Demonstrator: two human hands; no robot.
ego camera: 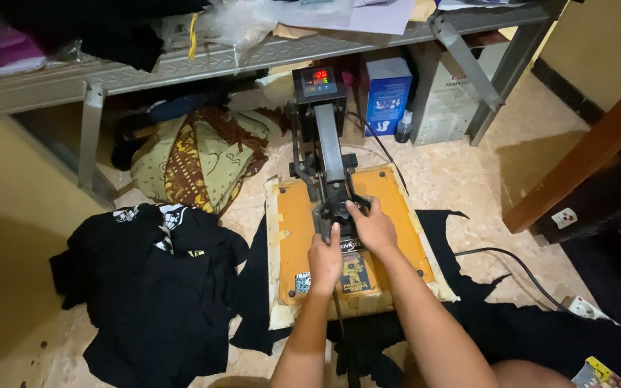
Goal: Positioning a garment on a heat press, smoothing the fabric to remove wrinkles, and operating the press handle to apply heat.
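Two hands, both yours, sit on one machine.
Floor (468,187): pale speckled tile; carries everything below.
Garment pile (152,280): black clothes heaped on the floor, left of the press.
Heat press (389,215): orange-topped platen, closed flat on black fabric (540,330) that spreads out beneath it.
Control box (318,84): at the far end of the press arm, red digits lit.
Right hand (374,228): your grip is closed around the black handle (337,213).
Left hand (325,260): just beside the right, fingers curled on the same handle, nearer you.
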